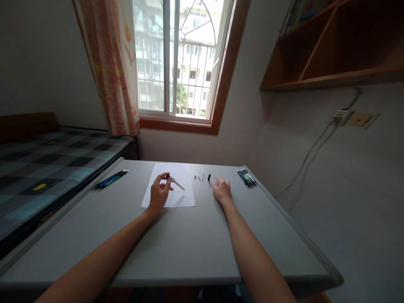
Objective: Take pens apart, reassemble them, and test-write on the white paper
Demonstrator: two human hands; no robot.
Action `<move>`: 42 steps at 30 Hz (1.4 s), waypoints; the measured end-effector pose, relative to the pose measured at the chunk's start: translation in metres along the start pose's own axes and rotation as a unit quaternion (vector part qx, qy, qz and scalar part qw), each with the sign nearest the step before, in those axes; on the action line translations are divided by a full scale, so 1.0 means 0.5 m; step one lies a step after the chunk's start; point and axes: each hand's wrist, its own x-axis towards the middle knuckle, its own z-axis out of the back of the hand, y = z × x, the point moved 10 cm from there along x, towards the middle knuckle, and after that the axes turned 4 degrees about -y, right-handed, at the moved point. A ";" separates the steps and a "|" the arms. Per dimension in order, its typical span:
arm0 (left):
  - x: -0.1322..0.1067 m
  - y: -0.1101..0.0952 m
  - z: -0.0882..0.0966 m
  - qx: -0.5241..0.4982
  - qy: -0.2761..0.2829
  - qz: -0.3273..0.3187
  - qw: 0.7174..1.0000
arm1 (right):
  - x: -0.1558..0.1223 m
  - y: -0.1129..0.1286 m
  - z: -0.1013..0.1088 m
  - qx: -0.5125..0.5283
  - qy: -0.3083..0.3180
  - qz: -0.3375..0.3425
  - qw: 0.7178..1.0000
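My left hand [160,191] is closed in a pinch on a slim pen barrel [176,183], held tilted over a white sheet of paper [170,185] on the grey table [189,240]. My right hand [222,190] rests on the table just right of the paper, its fingers loosely curled and pointing at several small pen parts [202,177], among them a short black cap [208,177]. Nothing shows in the right hand.
A bundle of pens [246,177] lies at the table's far right, another group of pens [112,179] at the far left. A bed with a checked cover [47,164] stands left of the table. A window, a curtain and a wall shelf are beyond.
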 end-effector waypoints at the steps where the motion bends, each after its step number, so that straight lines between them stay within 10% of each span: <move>1: 0.000 -0.001 0.000 0.001 0.000 0.000 1.000 | -0.003 -0.002 -0.007 -0.008 0.012 0.000 1.000; 14: -0.001 0.001 0.000 0.007 0.003 -0.005 1.000 | -0.012 -0.001 -0.016 -0.021 0.058 -0.019 0.998; 27: -0.003 0.001 -0.002 0.011 0.011 0.002 1.000 | 0.005 0.008 0.030 0.041 -0.027 0.002 0.999; 42: -0.004 0.002 -0.002 0.011 0.014 0.008 1.000 | 0.008 0.011 -0.036 -0.008 0.055 0.059 0.997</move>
